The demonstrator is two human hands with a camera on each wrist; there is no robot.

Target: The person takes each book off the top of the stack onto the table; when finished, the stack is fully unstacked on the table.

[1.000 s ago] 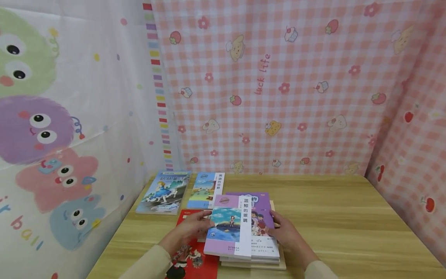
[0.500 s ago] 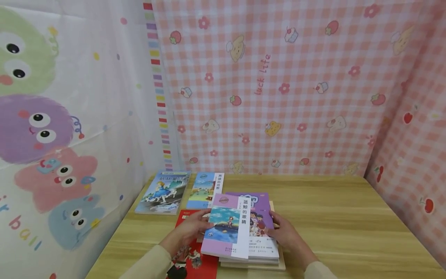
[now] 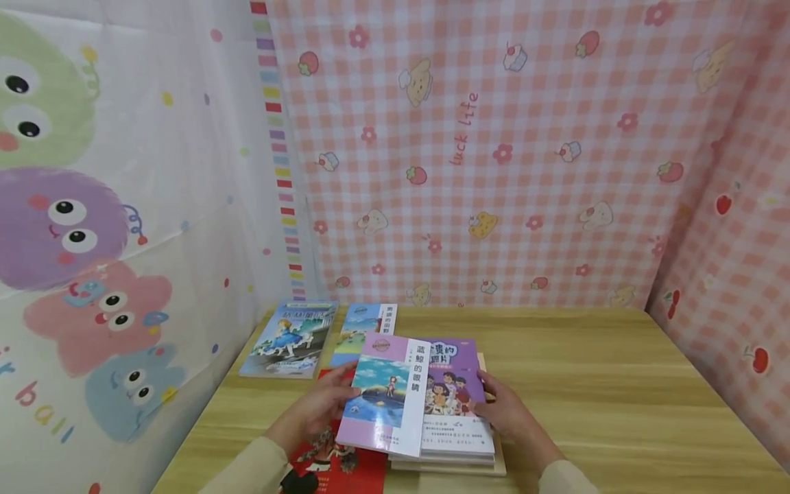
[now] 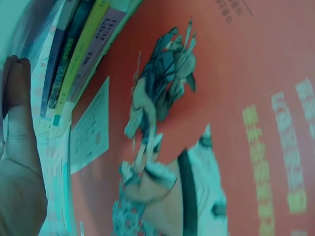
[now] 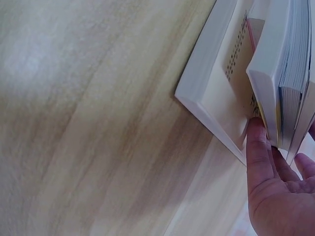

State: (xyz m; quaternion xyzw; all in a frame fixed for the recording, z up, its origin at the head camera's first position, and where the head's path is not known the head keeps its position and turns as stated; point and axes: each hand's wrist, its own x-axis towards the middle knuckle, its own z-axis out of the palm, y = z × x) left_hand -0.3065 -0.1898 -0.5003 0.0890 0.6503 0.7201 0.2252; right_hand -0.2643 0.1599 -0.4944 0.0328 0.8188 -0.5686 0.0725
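Pink book [image 3: 384, 396], 1 piece, is pinched by left hand [image 3: 315, 406]; right hand [image 3: 511, 413] grips 1 purple book [image 3: 455, 392]; 2 blue books [image 3: 289, 342] lie behind.

So the right hand [image 5: 283, 201] has its fingers around the end of a stack of paperbacks [image 5: 269, 59], page edges showing. They're stacked over a cream-covered book [image 5: 215, 93] with dark print, and one corner of that pokes out past them on the wood-grain tabletop [image 5: 93, 123]. Can't tell which cover the nearest fingertip's touching.
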